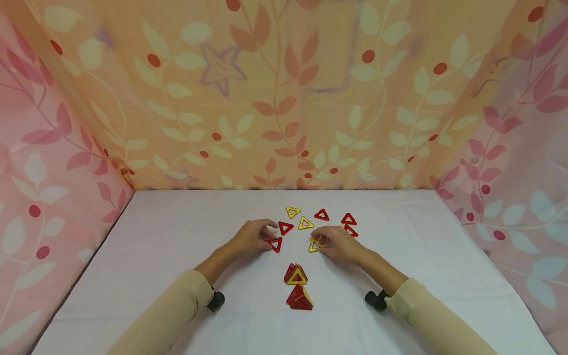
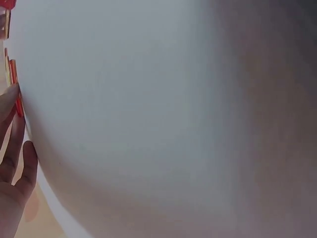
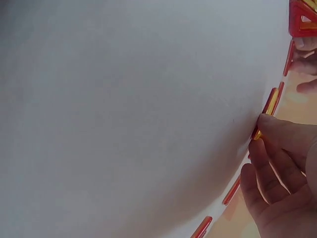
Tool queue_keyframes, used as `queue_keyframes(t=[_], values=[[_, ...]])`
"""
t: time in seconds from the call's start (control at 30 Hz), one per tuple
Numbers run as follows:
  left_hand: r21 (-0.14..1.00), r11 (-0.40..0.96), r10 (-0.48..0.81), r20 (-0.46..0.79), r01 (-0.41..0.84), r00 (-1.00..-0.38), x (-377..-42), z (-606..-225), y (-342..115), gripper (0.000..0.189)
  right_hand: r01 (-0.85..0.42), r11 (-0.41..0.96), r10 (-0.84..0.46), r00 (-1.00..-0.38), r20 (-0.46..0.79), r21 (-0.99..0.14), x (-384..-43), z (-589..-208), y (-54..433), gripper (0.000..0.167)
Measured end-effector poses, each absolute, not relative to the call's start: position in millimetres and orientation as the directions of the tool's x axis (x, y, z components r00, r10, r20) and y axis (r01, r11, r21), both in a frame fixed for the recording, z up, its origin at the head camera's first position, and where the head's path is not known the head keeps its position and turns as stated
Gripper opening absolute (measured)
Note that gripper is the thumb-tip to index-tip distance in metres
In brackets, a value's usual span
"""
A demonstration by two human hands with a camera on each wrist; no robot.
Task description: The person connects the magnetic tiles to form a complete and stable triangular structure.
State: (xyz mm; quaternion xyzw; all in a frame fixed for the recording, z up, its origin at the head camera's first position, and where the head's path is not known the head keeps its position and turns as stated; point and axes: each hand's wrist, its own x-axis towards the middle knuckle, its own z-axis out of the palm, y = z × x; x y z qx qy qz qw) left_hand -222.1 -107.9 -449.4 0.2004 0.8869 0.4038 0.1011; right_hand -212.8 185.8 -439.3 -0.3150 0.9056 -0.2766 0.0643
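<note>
My left hand (image 1: 254,236) pinches a red triangular magnetic tile (image 1: 277,245) by its left side; in the left wrist view this tile (image 2: 14,74) stands edge-on at the thumb and fingertips. Across from it, my right hand (image 1: 339,244) holds a yellow triangular magnetic tile (image 1: 312,248) between thumb and fingers. The right wrist view has that yellow tile (image 3: 272,105) edge-on, with a red edge alongside it. Nearer the body stand two small pyramids of joined tiles: a red one with a yellow front face (image 1: 297,276) and, right before it, a mostly red one (image 1: 301,301).
Beyond the hands lie loose tiles: a red one (image 1: 285,228), two yellow ones (image 1: 288,211) (image 1: 303,225), and several more red ones (image 1: 321,215) towards the right. A white cloth covers the table (image 1: 155,222). Patterned curtains (image 1: 275,98) close off the back and sides.
</note>
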Motion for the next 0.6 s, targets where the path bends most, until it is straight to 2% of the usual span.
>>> queue_keyframes(t=[0.33, 0.6], values=[[0.754, 0.584, 0.468, -0.011, 0.300, -0.884, -219, -452, -97, 0.047, -0.559, 0.644, -0.632, -0.773, 0.048, -0.522, -213, -441, 174, 0.037], [0.780, 0.567, 0.464, -0.039, 0.263, -0.885, -216, -448, -88, 0.048, -0.586, 0.620, -0.663, -0.747, 0.051, -0.522, -212, -440, 164, 0.037]])
